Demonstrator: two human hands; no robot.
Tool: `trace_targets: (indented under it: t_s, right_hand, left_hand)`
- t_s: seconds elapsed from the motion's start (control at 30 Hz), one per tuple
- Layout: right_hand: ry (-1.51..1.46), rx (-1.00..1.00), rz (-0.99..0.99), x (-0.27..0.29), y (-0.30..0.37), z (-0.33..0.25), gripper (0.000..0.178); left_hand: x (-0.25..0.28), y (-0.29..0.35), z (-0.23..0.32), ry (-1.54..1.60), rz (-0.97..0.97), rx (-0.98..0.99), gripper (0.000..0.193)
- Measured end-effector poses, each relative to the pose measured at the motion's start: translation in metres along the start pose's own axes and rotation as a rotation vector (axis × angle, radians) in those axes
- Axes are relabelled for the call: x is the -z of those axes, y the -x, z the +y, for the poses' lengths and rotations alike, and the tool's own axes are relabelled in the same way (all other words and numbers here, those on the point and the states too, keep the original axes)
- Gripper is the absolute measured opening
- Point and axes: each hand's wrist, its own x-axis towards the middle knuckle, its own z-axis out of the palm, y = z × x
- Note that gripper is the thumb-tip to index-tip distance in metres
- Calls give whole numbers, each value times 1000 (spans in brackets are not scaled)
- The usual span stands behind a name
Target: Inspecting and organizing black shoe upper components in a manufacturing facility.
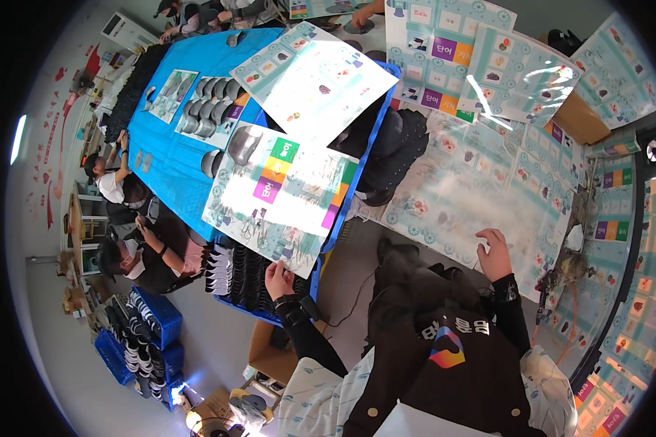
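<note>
My left hand (pixel 279 281) is closed on the near edge of a printed sheet (pixel 270 218), thumb and fingers pinching it. That sheet slopes over a blue crate, and a dark curved piece like a cap brim (pixel 246 146) lies on its far part. A second printed sheet (pixel 313 84) lies beyond it, bright with glare. My right hand (pixel 494 255) is at the near edge of a worktable covered in printed sheets (pixel 466 182). Its fingers are apart and slightly bent, with nothing visible in them.
Black curved pieces fill the blue crate (pixel 254 280) under the sheet. A dark pile (pixel 390 156) stands beside the worktable. Several people sit along the blue-covered table (pixel 186 153), where rows of brims (pixel 211 109) lie. Blue crates (pixel 157 320) stand on the floor; a spray-gun-like tool (pixel 545 288) hangs at right.
</note>
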Motion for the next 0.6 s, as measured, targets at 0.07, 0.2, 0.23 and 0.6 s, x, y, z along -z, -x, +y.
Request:
trace_targets:
  t_s: [0.07,0.2,0.23,0.6]
  right_hand:
    - [-4,2,4,2,4,6,24]
    - [11,-5,7,4,8,12,23]
    - [11,-12,14,5,9,14,23]
    - [-6,-70,81,15,31,26,22]
  left_hand:
    - [9,-1,4,1,-27,-19,10]
    - [8,-1,14,-90,39,33,13]
    - [5,1,18,-147,127,49,16]
    - [-11,38,11,-221,-7,80,10]
